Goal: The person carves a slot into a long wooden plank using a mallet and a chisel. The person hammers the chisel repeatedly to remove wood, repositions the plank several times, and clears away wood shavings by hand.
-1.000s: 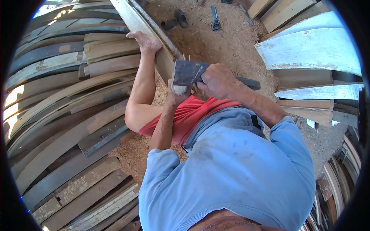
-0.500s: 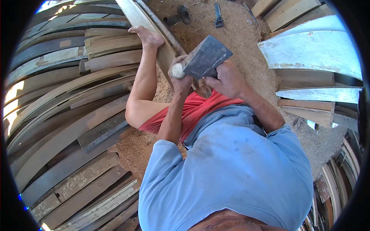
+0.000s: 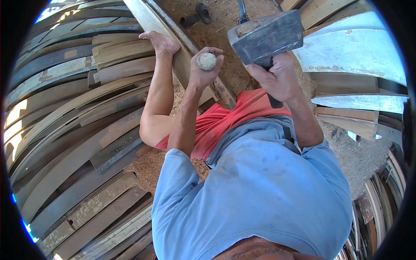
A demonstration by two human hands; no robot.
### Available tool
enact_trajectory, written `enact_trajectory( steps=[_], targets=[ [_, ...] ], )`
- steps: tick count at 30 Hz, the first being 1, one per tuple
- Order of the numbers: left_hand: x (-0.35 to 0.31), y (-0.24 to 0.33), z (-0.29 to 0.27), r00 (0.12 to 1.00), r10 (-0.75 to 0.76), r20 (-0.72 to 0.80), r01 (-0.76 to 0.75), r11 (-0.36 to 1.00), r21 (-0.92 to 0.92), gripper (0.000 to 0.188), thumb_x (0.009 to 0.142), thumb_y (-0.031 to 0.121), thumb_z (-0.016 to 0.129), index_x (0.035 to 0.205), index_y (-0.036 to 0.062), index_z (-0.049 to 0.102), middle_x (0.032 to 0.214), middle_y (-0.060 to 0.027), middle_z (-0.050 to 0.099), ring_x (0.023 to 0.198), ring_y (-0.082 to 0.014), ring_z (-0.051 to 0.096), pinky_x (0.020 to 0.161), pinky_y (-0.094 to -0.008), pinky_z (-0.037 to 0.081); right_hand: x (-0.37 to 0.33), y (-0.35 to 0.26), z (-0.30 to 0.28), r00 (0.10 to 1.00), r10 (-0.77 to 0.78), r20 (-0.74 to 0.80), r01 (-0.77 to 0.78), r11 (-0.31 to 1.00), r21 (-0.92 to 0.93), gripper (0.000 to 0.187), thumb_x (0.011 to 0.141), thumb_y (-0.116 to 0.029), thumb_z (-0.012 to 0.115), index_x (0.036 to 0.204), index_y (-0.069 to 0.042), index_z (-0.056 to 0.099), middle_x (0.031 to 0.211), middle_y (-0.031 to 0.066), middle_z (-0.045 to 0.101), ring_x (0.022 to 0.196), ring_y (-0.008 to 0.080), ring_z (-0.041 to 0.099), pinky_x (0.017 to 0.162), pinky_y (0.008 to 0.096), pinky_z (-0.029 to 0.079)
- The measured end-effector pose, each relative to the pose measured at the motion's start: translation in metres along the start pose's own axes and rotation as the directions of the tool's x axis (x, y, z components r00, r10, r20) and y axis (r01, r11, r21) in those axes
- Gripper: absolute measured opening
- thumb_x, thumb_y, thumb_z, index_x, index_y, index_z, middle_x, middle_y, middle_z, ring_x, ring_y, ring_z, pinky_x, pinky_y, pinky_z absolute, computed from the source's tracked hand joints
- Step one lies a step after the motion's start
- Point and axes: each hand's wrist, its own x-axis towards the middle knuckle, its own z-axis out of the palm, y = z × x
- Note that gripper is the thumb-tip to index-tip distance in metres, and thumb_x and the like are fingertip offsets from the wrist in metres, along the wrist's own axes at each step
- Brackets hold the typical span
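Observation:
My left hand is wrapped round an upright chisel, whose round, pale, battered handle end faces up. Its blade is hidden below the fist. In my right hand is a mallet with a dark, scuffed block head. The mallet's dark handle runs down through the fist, and its head is raised, apart from the chisel and to its right. Beneath the left hand lies a long wooden beam, slanting away to the far left. My bare foot rests on it.
Stacked curved planks fill the left side. On the right are more boards, including a wide whitish one. Sawdust and shavings cover the ground. Sandals and a blue-grey strap-like object lie at the far side.
The mallet has moved right and away from the chisel, its head turned. My left hand has shifted slightly up, and its grip on the handle now shows more clearly.

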Motion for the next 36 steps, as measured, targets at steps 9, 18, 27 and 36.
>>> enact_trajectory(
  steps=[9,18,27,36],
  targets=[
    [-0.011,0.001,0.002,0.999,0.022,0.046,-0.027,0.992,0.122,0.019,0.085,0.007,0.074,0.104,0.0037,0.071,0.092,-0.0034,0.073,0.083,-0.0082,0.065,0.076,-0.0265,0.053,0.006,0.024,0.014,0.993,-0.116,0.012,0.116,0.973,-0.198,0.023,0.085,-0.016,0.07,0.102,0.0,0.07,0.094,0.0198,0.072,0.084,0.0349,0.07,0.078,0.0433,0.055],
    [-0.027,-0.017,0.001,0.971,0.226,0.08,-0.239,0.948,0.213,0.034,0.077,0.0,0.072,0.111,-0.0003,0.069,0.102,-0.0091,0.076,0.093,-0.0128,0.071,0.085,-0.0289,0.055,-0.013,0.05,0.042,0.975,0.04,0.218,0.038,0.938,-0.344,0.024,0.082,-0.024,0.067,0.085,0.0,0.067,0.083,0.0244,0.067,0.081,0.0461,0.066,0.076,0.0532,0.053],
    [-0.026,-0.062,-0.01,0.991,0.05,-0.125,-0.045,0.998,0.041,0.028,0.084,-0.002,0.072,0.112,0.0013,0.066,0.098,-0.0069,0.072,0.086,-0.0172,0.068,0.08,-0.03,0.055,-0.014,0.068,0.056,0.96,0.03,0.277,0.058,0.952,-0.302,0.025,0.082,-0.02,0.068,0.096,0.001,0.067,0.084,0.0245,0.068,0.078,0.0436,0.067,0.074,0.047,0.056],
    [-0.012,0.053,0.059,0.768,0.603,-0.215,-0.514,0.781,0.356,0.042,0.069,0.014,0.084,0.109,0.0124,0.071,0.116,-0.013,0.06,0.112,-0.0322,0.053,0.097,-0.0452,0.04,-0.015,0.125,0.019,0.848,0.458,0.268,-0.53,0.759,0.378,0.032,0.093,-0.027,0.075,0.111,-0.002,0.069,0.086,0.0028,0.07,0.074,0.0093,0.067,0.065,0.028,0.054]
  ],
)
